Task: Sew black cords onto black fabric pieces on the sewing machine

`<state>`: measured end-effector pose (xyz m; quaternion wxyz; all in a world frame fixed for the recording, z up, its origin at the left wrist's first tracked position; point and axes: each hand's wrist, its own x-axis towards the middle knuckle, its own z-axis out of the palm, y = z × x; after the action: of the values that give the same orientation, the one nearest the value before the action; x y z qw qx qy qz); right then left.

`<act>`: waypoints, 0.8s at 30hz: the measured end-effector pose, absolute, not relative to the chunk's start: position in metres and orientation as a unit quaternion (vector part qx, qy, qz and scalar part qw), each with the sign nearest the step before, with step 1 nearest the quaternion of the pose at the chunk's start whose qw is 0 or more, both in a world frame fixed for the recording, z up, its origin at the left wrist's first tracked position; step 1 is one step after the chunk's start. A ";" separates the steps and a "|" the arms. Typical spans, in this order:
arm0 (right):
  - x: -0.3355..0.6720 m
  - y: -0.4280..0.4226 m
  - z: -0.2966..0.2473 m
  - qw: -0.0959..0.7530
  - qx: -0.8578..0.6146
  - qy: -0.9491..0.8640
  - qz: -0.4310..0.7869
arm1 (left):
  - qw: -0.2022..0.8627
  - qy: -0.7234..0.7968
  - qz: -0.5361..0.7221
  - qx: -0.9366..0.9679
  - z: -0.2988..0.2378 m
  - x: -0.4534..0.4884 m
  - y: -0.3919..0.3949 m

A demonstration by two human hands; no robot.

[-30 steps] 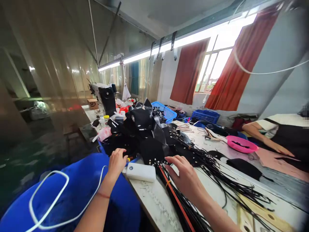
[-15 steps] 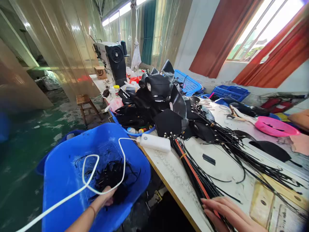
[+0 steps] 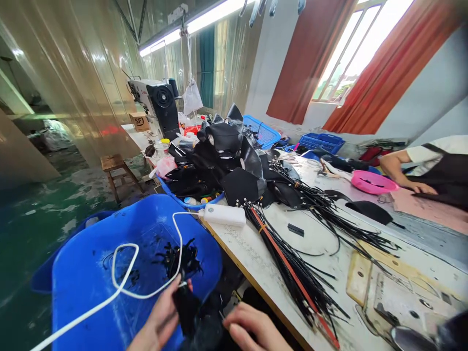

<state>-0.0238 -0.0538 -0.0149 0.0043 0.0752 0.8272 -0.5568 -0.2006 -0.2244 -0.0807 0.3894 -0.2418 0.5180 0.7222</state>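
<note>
Over the near rim of a blue tub [image 3: 84, 253], my left hand [image 3: 163, 312] is closed around a black fabric piece [image 3: 188, 307]. My right hand [image 3: 256, 326] is just right of it, fingers curled and pinched at the dark material's edge. A small glint shows at those fingertips, but what they hold is too blurred to make out. Inside the tub lies a heap of small black strips [image 3: 183, 258]. A white cable [image 3: 120, 290] loops across the tub to a white power bank [image 3: 224, 215] on the table corner.
The white table [image 3: 234, 243] bears a bundle of black cords [image 3: 288, 263], a pile of black pieces [image 3: 226, 141] and a pink basin [image 3: 373, 183]. A sewing machine [image 3: 161, 105] stands behind. At the right, a co-worker's hand [image 3: 420, 187] rests on pink sheet material.
My left hand has come up out of the heap in the tub with a black piece. My right hand has left the cord bundle and moved left to that piece. The view has turned right.
</note>
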 end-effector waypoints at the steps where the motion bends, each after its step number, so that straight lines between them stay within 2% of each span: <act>1: -0.033 -0.063 -0.022 0.033 0.110 0.797 -0.593 | 0.402 0.513 0.723 -0.231 -0.076 -0.180 -0.224; 3: -0.049 -0.078 -0.032 0.093 0.176 0.702 -0.684 | 0.426 0.503 0.733 -0.167 -0.068 -0.140 -0.220; 6: -0.064 -0.089 -0.030 0.088 0.296 0.568 -0.763 | 0.438 0.503 0.743 -0.058 -0.059 -0.101 -0.214; 9: -0.062 -0.092 -0.017 0.044 0.332 0.517 -0.788 | 0.450 0.498 0.741 -0.025 -0.046 -0.090 -0.214; 13: -0.048 -0.094 0.003 -0.012 0.300 0.542 -0.785 | 0.478 0.496 0.725 -0.011 -0.026 -0.095 -0.219; 20: -0.035 -0.095 0.045 -0.162 0.265 0.369 -0.876 | 0.332 0.680 0.635 0.154 0.005 -0.118 -0.193; 22: -0.035 -0.082 0.058 -0.202 0.247 0.381 -0.868 | 0.302 0.717 0.580 0.240 0.031 -0.129 -0.173; 24: -0.033 -0.059 0.074 -0.240 0.292 0.451 -0.809 | 0.303 0.695 0.529 0.380 0.065 -0.142 -0.146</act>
<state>-0.0331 -0.0591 0.0738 -0.2405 0.2922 0.4507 -0.8085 -0.1418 -0.1458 0.0648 0.3030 0.3800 0.6953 0.5295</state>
